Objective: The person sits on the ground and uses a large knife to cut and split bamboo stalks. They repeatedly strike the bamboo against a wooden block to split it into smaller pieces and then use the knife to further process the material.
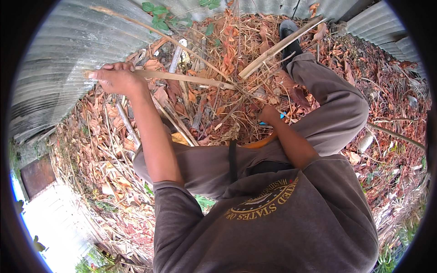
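Note:
My left hand (116, 79), arm stretched out to the left, is closed around one end of a flat, pale bamboo strip (186, 79). From there the strip runs right, toward the middle of the leaf litter. A second, thinner strip (168, 38) slants from the upper left and meets it near the same spot. My right hand (271, 114) is a closed fist low beside my bent right leg. Bits of a blue object (282, 115) show at the edges of that fist; what it grips is mostly hidden. Just below lies something orange (261, 143), partly covered by my wrist.
Split bamboo pieces (277, 50) lie beyond my right hand, close to my shoe (287, 29). Corrugated metal sheets (54, 59) stand at the left and along the back. Dry leaves (116, 136) and several loose sticks cover the ground. A pole (398, 136) lies at the right.

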A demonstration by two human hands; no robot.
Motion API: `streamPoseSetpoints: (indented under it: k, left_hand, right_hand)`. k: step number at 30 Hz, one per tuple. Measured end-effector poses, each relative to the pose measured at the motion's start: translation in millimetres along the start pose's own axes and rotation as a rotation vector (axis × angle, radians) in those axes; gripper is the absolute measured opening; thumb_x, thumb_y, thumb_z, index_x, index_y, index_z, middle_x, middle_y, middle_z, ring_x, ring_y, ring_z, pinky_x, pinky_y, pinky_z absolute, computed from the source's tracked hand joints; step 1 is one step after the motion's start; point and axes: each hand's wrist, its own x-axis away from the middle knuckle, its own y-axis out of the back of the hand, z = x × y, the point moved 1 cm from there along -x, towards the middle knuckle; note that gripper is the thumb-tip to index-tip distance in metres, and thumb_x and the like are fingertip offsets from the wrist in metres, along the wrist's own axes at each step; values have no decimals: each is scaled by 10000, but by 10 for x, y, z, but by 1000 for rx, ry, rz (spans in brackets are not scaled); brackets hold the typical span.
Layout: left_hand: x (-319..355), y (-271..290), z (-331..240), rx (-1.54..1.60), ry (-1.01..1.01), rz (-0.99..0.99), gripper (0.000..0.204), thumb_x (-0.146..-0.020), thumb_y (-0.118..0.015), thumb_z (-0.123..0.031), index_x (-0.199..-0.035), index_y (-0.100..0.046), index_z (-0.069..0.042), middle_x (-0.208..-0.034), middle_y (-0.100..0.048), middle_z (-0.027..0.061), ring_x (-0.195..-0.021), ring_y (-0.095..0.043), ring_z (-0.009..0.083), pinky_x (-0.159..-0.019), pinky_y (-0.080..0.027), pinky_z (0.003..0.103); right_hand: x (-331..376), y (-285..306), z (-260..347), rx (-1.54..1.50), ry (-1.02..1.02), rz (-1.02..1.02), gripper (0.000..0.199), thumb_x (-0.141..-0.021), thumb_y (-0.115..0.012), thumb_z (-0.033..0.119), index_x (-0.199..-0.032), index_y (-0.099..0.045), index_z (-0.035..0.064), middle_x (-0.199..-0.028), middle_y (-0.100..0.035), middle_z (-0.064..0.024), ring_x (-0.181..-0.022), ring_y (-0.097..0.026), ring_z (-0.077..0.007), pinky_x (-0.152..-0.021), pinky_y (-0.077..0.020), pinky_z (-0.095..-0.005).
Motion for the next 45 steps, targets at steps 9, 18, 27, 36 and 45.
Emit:
streamPoseSetpoints:
  k: [9, 18, 27, 36, 45]
  left_hand:
    - [-31, 174, -605, -44, 33, -111, 533, -978, -348, -592, -794, -368, -93, -575, -326, -2, -490, -273, 116, -449, -279, 274]
    - [152, 394, -326, -40, -58, -42, 550, -950, -406, -613, -775, -347, -95, -579, -321, -17, -479, -287, 87, -426, -249, 240]
    - [95, 527, -139, 33, -33, -75, 541, -962, -423, -582, -738, -344, -96, -577, -318, -22, -474, -307, 86, -425, -253, 228]
    - [-525, 585, -795, -38, -98, -104, 542, -967, -402, -583, -748, -391, -87, -586, -346, -5, -492, -312, 108, -443, -290, 269]
    - [-778, 1193, -1171, -62, -296, -379, 579, -970, -336, -604, -746, -374, -72, -581, -338, 34, -518, -312, 140, -474, -283, 278]
  right_hand:
    - [34, -152, 123, -528, -120, 210, 526, -774, -593, 146, -1287, -532, 47, -921, -690, -199, -863, -683, -334, -753, -545, -437]
    - [328, 29, 642, -20, 139, -43, 356, -800, -641, 289, -1022, -624, 11, -906, -667, -235, -840, -683, -314, -758, -532, -421]
    - [781, 104, 1100, -670, 788, -368, 250, -738, -648, 139, -923, -574, -12, -813, -647, -210, -715, -642, -325, -687, -506, -394]
    - [61, -380, 29, 212, 80, -12, 519, -724, -634, 285, -1065, -579, -102, -997, -639, -303, -996, -632, -406, -878, -515, -437]
    - [341, -50, 518, -21, 195, -189, 452, -730, -641, 242, -1140, -617, 54, -914, -657, -279, -904, -647, -416, -836, -518, -470]
